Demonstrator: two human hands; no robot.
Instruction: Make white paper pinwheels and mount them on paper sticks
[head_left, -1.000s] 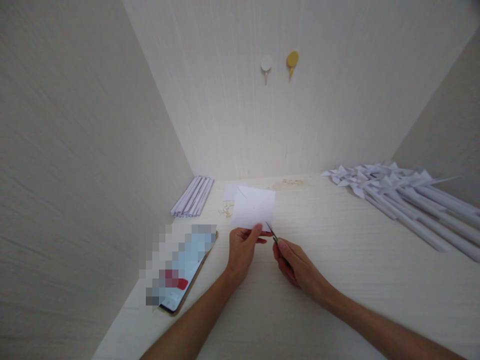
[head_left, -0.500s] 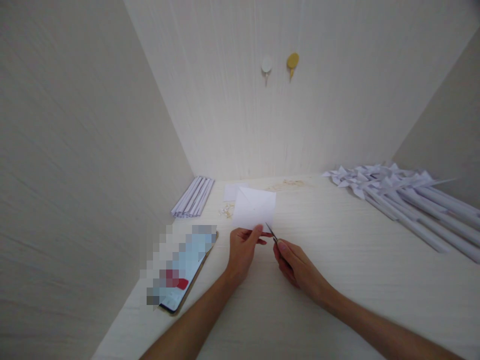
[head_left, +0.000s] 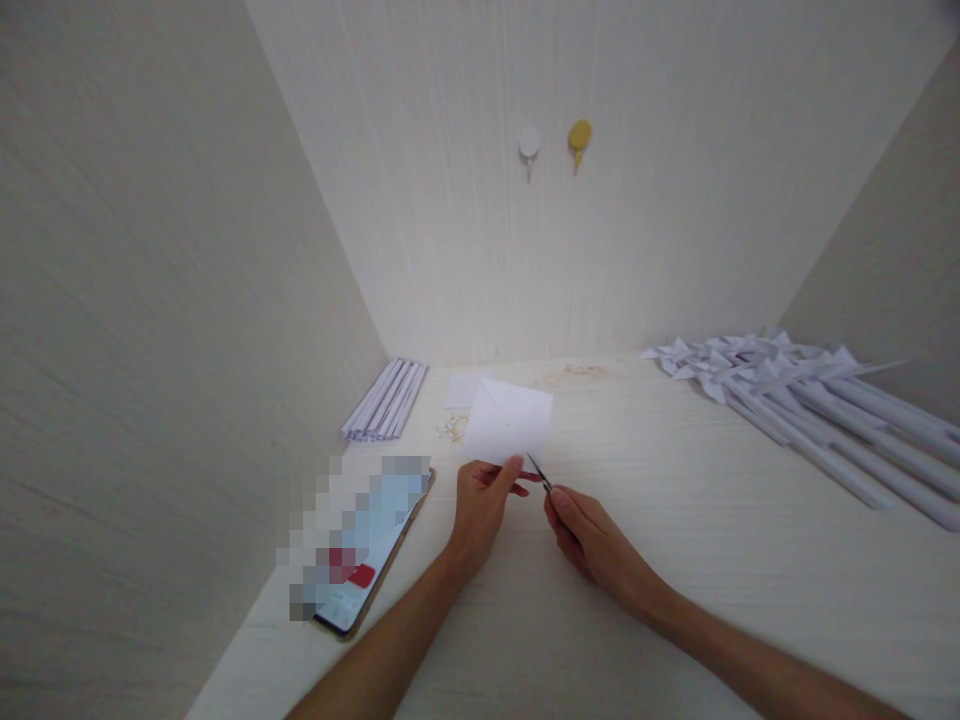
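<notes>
A square sheet of white paper [head_left: 510, 420] with diagonal crease lines is pinched at its lower edge by my left hand [head_left: 480, 505], thumb on top and fingers beneath. My right hand [head_left: 589, 535] is closed around a pair of small scissors [head_left: 538, 472]. Their slim dark blades point up and left at the paper's lower right corner. The handles are hidden in my palm, and whether the blades are apart I cannot tell.
A phone [head_left: 379, 550] lies at the left, partly pixelated. Behind it are a bundle of rolled paper sticks [head_left: 386, 400], a small paper piece [head_left: 463, 388] and little loose bits [head_left: 451, 428]. Paper pinwheels on sticks [head_left: 802, 400] are heaped at the right. Two hooks [head_left: 580, 135] hang on the back wall.
The whole view has shifted slightly downward. The scissors' tip sits a touch further left along the paper's lower edge. Both hands keep their grips.
</notes>
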